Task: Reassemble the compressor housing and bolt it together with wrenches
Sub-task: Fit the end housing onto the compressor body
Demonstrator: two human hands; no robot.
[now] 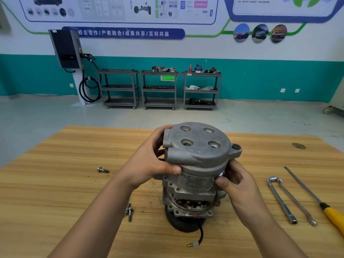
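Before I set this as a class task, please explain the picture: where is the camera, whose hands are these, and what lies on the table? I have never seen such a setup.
There is one picture, taken by a camera worn on a person's head, looking forward and down. No machine works here: the bare arms are that person's own. The left hand and the right hand both hold a grey metal compressor, which stands upright on a wooden table; the left holds near its round top, the right lower down. A black wire with a small plug trails from its base. Left of it lie a single bolt and, nearer the camera, two more bolts. On the right lie two wrenches and a screwdriver with a yellow handle.
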